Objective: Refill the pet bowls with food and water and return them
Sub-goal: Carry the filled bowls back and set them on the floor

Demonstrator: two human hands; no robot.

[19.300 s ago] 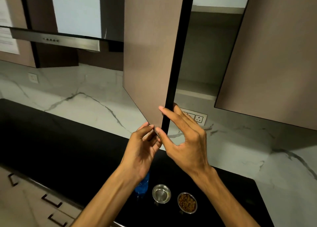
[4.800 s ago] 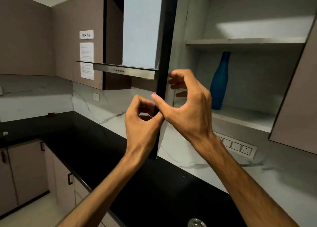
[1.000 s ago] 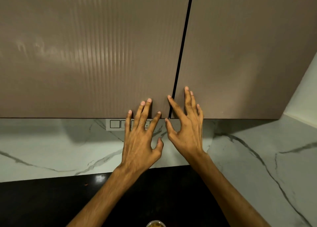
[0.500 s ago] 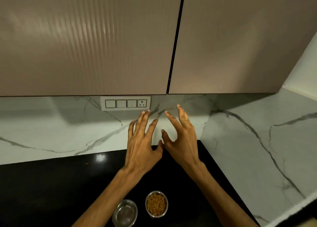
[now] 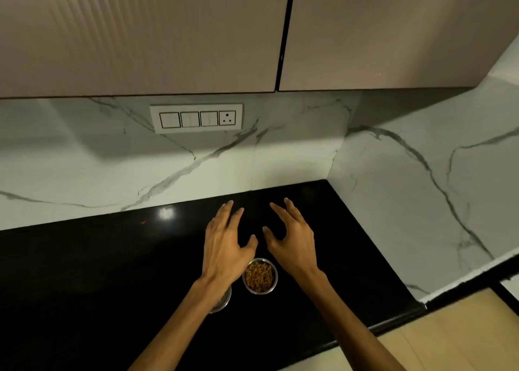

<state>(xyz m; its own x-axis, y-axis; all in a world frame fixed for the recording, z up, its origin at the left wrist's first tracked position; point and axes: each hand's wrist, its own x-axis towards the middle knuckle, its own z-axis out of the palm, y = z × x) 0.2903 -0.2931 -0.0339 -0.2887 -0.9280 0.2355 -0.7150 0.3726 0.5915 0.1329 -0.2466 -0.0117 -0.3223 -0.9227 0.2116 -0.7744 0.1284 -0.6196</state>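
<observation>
Black countertop [image 5: 112, 272], food bowl [image 5: 259, 276], second steel bowl [image 5: 223, 300]

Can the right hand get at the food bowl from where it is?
Probably yes. The right hand hovers open just beyond the food bowl, with bare counter between them; the left hand is beside the bowl, not over it.

Kibble-filled steel bowl [image 5: 259, 276] beside half-hidden bowl [image 5: 223, 300]
</observation>
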